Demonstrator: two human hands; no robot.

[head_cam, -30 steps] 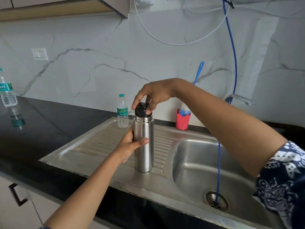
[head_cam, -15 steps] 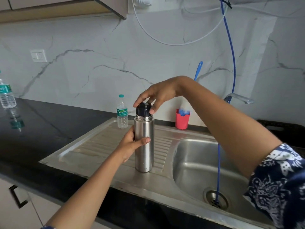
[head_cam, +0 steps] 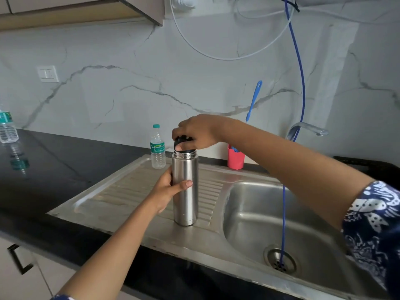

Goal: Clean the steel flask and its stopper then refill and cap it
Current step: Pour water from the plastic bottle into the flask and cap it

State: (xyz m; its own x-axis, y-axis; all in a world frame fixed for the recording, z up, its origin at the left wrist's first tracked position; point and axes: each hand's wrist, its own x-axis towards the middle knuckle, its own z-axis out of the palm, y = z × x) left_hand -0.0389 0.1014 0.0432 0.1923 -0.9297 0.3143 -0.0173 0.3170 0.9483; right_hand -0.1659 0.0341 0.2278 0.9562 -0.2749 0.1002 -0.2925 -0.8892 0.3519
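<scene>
Two grips at work beside the sink basin [head_cam: 249,213], is it? asks the first.

Both of them, says the second. The steel flask [head_cam: 187,204] stands upright on the ribbed drainboard [head_cam: 129,191], just left of the basin, its base flat on the steel.

And the left grip [head_cam: 167,188]?

It wraps the flask's body about halfway up, from the side away from the basin. The fingers go round the back and the thumb lies across the front, closed on the metal.

The right grip [head_cam: 197,132]?

It reaches in from the basin side, forearm passing above the basin, and sits on top of the flask. Its fingers curl down over the black stopper [head_cam: 180,140], which is in the flask's mouth, and pinch its sides. Most of the stopper is hidden under them, so how deep it sits cannot be told.

What else lies around the basin?

A small plastic water bottle [head_cam: 158,151] with a teal cap stands at the drainboard's far edge, left of the basin. A red cup [head_cam: 235,160] stands behind the basin's back-left corner, a blue brush handle [head_cam: 254,100] rising above it. A blue hose [head_cam: 300,83] hangs down into the basin and ends at the drain [head_cam: 280,258]. The tap [head_cam: 307,127] curves behind the basin. The black counter [head_cam: 54,165] stretches away to the basin's left, with a second water bottle [head_cam: 7,128] far along it.
</scene>
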